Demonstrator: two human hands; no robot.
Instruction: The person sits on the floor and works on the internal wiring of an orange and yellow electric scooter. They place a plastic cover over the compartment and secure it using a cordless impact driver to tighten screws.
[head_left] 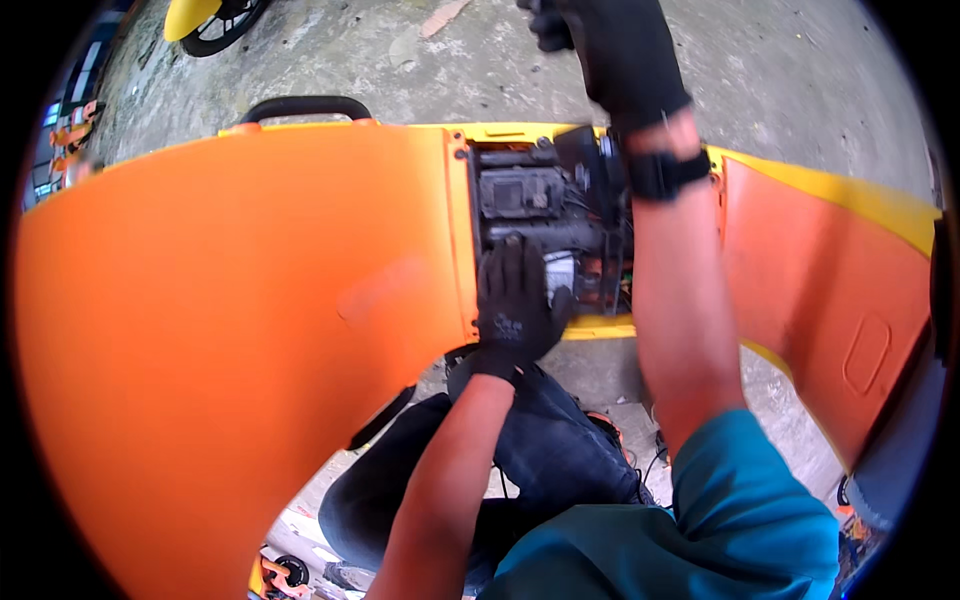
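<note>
A large orange body with yellow edges (250, 260) lies across in front of me, with an open compartment in its middle. Inside are a black rectangular module (520, 193), dark tubes, and a light-labelled part (560, 275) low down. My left hand (515, 300), in a black glove, rests over the compartment's left side, fingers stretched out and thumb apart. Beyond the far edge, my right hand (620, 60), also black-gloved, is raised with its fingers curled; what they may hold is hidden. An upright black piece (590, 170) stands in the compartment beside my right wrist.
A black handle (305, 106) sticks out from the body's far left edge. The orange section (815, 270) continues on the right. A spoked black wheel with a yellow cover (215, 25) stands on the concrete floor (800, 80) at far left. My knees are beneath the near edge.
</note>
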